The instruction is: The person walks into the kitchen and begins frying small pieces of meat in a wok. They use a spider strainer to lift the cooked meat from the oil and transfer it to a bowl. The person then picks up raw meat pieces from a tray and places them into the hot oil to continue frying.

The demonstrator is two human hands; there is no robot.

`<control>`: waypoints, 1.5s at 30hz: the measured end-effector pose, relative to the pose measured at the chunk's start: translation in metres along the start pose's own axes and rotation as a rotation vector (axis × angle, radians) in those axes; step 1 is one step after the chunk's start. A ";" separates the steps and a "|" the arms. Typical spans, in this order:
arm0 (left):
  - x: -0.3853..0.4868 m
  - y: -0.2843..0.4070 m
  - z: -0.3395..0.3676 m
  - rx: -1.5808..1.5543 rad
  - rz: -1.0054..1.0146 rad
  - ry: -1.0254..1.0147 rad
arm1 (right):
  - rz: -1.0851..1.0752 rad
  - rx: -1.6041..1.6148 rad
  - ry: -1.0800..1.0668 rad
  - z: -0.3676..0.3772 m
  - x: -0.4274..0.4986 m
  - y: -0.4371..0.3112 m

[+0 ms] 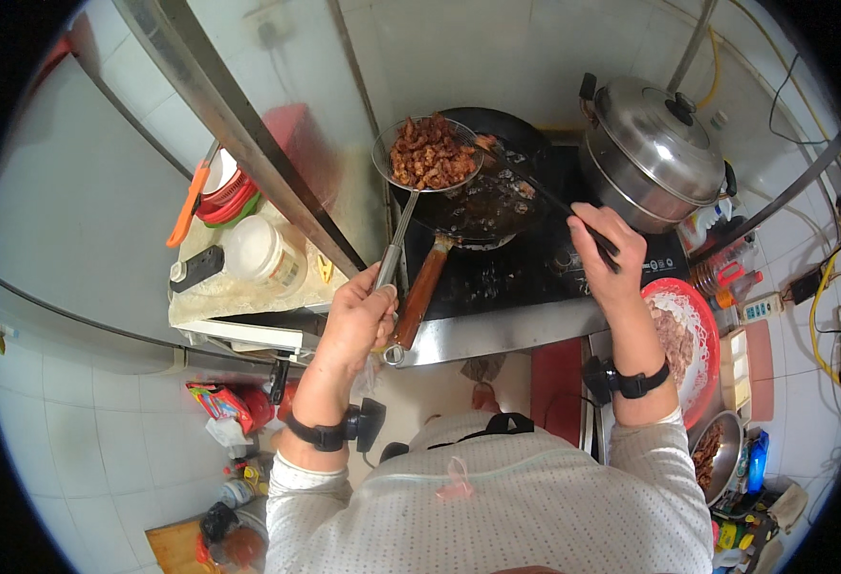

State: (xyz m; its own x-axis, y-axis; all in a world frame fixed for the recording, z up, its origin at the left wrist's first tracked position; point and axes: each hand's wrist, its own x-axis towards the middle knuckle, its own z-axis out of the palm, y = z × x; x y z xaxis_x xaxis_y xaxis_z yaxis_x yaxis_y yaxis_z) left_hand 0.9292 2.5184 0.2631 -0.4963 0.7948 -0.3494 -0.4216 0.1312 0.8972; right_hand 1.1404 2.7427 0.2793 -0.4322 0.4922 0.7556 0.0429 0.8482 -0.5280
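Observation:
My left hand [360,316] is closed on the metal handle of a wire mesh strainer [414,204]. Browned fried pieces [431,152] fill the strainer, which is over the left side of a dark wok [492,208]. Hot oil bubbles in the wok, and a few pieces float there. My right hand [610,251] grips long black chopsticks [546,195], their tips at a piece near the strainer's right rim. The wok's wooden handle [422,294] points towards me, just right of my left hand. Under the wok is a black cooktop [492,283].
A lidded steel steamer pot [653,154] stands right of the wok. Near my right forearm are a red basin [709,344] with raw meat and a steel bowl [734,445] of browned pieces. A white tub [255,251] stands left. A metal post [248,143] rises beside the cooktop.

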 end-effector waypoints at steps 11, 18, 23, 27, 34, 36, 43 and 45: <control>0.004 0.000 0.000 -0.030 -0.040 -0.026 | 0.252 0.126 0.169 0.003 0.006 0.036; 0.005 0.008 0.003 -0.012 -0.001 0.013 | 0.502 0.096 0.307 0.014 -0.004 0.100; 0.008 0.010 0.001 -0.009 0.006 0.007 | 0.564 0.002 0.306 0.025 -0.007 0.116; 0.009 0.008 -0.001 0.037 -0.005 0.023 | 0.663 0.081 0.348 0.019 -0.003 0.099; 0.009 0.006 0.000 0.021 -0.023 -0.033 | 0.574 0.339 0.344 0.014 0.024 0.043; 0.009 0.006 0.000 0.010 -0.043 -0.037 | 0.574 0.380 0.319 0.018 0.032 0.034; 0.007 0.005 0.001 -0.001 -0.032 -0.047 | 0.544 0.221 0.393 0.006 0.022 0.039; 0.006 0.004 0.001 -0.012 -0.026 -0.038 | 0.567 0.171 0.345 -0.002 0.016 0.051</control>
State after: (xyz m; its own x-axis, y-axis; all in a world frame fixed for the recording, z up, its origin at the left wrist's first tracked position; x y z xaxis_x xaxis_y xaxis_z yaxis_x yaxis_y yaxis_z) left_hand 0.9254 2.5249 0.2649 -0.4561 0.8129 -0.3623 -0.4432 0.1456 0.8845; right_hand 1.1376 2.7944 0.2654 -0.0715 0.9094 0.4097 0.0230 0.4122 -0.9108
